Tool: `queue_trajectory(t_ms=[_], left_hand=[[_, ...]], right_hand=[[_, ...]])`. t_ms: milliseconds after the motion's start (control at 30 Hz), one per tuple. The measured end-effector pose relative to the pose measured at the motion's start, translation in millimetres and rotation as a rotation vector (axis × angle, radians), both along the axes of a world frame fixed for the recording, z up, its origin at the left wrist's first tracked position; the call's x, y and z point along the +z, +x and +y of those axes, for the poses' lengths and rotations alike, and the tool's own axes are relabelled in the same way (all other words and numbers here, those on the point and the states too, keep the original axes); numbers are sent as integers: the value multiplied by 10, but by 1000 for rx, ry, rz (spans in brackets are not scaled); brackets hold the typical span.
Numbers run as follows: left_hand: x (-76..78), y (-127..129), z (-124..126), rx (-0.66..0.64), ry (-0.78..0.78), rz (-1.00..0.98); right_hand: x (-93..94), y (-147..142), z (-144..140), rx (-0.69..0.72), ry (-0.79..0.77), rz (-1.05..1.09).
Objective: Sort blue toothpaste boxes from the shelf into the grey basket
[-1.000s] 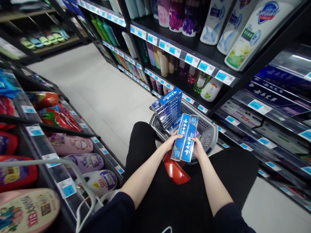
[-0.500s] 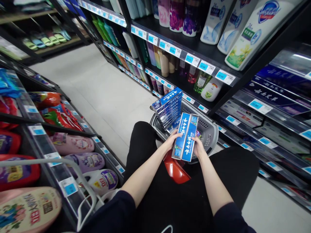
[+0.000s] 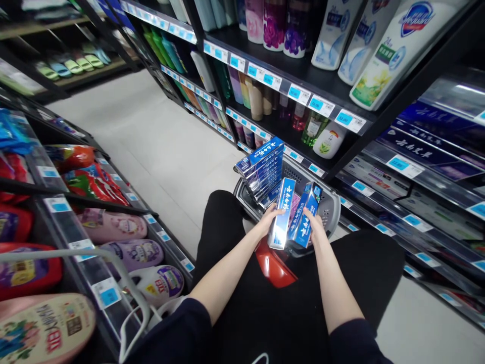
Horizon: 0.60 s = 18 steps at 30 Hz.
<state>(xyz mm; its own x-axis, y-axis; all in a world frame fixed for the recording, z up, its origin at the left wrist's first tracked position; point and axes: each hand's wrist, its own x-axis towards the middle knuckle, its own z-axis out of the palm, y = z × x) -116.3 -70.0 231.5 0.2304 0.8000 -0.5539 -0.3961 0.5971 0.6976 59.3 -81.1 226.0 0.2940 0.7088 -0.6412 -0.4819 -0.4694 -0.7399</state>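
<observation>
My left hand (image 3: 268, 220) is closed on a long blue toothpaste box (image 3: 284, 210), its printed face turned up toward me. My right hand (image 3: 315, 226) grips a second blue toothpaste box (image 3: 305, 227), which is tilted so that a side face shows. A gap separates the two boxes. Both are above a grey shopping basket (image 3: 332, 215) between my knees. At the basket's left side stands a stack of matching blue toothpaste boxes (image 3: 263, 169). A red basket handle or similar red piece (image 3: 276, 265) lies in front of my lap.
Ahead, a shelf (image 3: 242, 68) holds body wash bottles (image 3: 401, 55). Boxed toothpaste (image 3: 420, 139) fills the racks at right. Detergent bottles (image 3: 41, 323) and bagged goods (image 3: 94, 182) line the left shelf. Pale floor (image 3: 151, 146) runs along the aisle, with slippers (image 3: 74, 65) on a far rack.
The two boxes were side by side and touching; now they are apart. My right hand has moved slightly right and turned its box. The left hand's box has tilted a little.
</observation>
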Motion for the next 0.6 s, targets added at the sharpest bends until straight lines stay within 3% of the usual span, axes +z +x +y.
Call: queue_trajectory(t_ms=[100, 233, 300, 433, 600], left_hand=[[26, -3, 5, -16, 13, 15], [53, 4, 18, -20, 45, 21], [50, 13, 18, -25, 54, 18], [40, 25, 9, -50, 78, 44], [42, 5, 18, 7, 69, 41]], right_hand=[[-56, -5, 0, 3, 24, -131], [-103, -39, -11, 112, -44, -655], [-89, -98, -35, 201, -44, -803], [-60, -212, -83, 284, 41, -758], [-121, -201, -60, 264, 234, -375]])
